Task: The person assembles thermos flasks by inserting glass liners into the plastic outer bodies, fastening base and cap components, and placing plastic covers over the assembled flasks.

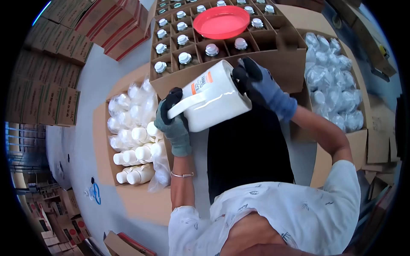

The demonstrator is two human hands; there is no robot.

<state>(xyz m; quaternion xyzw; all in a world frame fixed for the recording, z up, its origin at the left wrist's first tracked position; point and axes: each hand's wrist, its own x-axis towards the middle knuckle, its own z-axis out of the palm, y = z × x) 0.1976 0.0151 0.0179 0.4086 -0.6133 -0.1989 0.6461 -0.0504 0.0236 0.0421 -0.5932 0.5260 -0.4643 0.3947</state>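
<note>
My left hand (174, 123), in a grey-green glove with dark fingers, is wrapped round the handle of a white plastic jug (220, 102) with an orange and black label. The jug lies tilted in the air over my lap. My right hand (262, 83), in a blue glove with black fingers, is closed at the jug's right end. What its fingers pinch there is hidden. Just beyond stands a divided carton (273, 64) of bottles with silvery-white caps (184, 58). On top of them rests a red round tray (221, 23).
At left, an open carton (112, 173) holds white-capped bottles (136, 174), some in clear plastic wrap. Another open carton (361, 96) at right holds plastic-wrapped items (333, 85). Stacked boxes (47, 72) line the far left. A blue strap-like loop (97, 194) lies on the floor.
</note>
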